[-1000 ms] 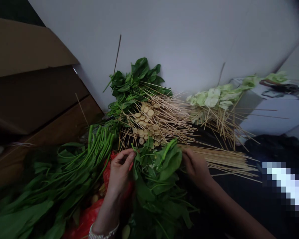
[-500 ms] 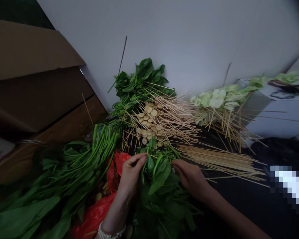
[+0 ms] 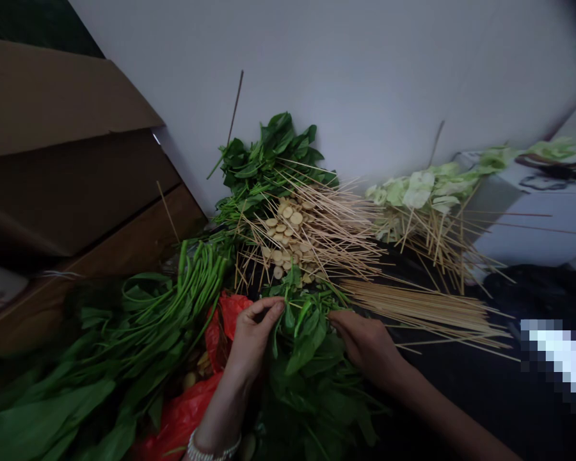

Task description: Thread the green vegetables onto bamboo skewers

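Note:
My left hand (image 3: 253, 330), a beaded bracelet at its wrist, pinches a leafy green stem (image 3: 290, 315) between thumb and forefinger. Facing it across the leaves, my right hand (image 3: 365, 342) has its fingers closed on a thin bamboo skewer (image 3: 410, 349), whose end shows past the knuckles. My right fingers hide the skewer's middle. Below and between both hands lies a bunch of dark leafy greens (image 3: 312, 384). Just beyond my fingertips is a heap of skewers threaded with pale round slices (image 3: 288, 234).
Bare bamboo skewers (image 3: 422, 310) lie bundled at right. Behind them are skewered pale cabbage leaves (image 3: 420, 191). More leafy greens (image 3: 278, 144) lean on the wall. At left are long-stemmed greens (image 3: 192, 282), a red plastic bag (image 3: 187, 410) with slices, and a cardboard box (image 3: 67, 102).
My right hand has shifted very slightly left, toward my left hand. The left hand keeps its pinch almost in place, and the heaps have not moved.

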Demonstrator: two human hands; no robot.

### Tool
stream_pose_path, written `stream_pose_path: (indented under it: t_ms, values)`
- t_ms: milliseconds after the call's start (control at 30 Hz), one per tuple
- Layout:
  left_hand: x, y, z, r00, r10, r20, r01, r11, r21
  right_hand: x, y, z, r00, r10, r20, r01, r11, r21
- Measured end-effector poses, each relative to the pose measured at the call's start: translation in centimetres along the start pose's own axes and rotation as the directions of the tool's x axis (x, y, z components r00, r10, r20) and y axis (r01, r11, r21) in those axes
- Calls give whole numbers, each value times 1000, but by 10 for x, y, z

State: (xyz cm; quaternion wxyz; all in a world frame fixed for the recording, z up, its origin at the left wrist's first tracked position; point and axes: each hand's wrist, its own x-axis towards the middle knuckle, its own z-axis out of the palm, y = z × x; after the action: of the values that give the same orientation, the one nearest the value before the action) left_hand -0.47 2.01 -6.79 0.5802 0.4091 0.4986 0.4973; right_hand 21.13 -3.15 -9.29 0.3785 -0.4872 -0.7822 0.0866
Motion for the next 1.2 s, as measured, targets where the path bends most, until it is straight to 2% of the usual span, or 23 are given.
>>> stream_pose_path:
  t_ms: [233,500,667,867,1000,1200]
  values:
    - [1,0,-2,999,-42,7,42,999,15,-2,-1,3,1000,-7,18,7,1000,30]
    - [1,-1,-7,996,-44,83,40,998,49,-1,-3,5,999,-32,2,32,998,53]
    - [3,-1,-10,995,-5,100,-7,993,118,-2,-3,7,999,8,45,-12,996,85]
    - [2,-1,-8,992,36,118,-56,984,171,-3,-3,9,1000,-22,2,22,997,69]
    - [1,-2,-8,990,63,124,-85,979,187,-3,-2,10,999,-38,18,37,997,64]
    - [1,-9,-6,982,26,185,-64,976,206,-6,-2,17,999,-38,32,37,999,24]
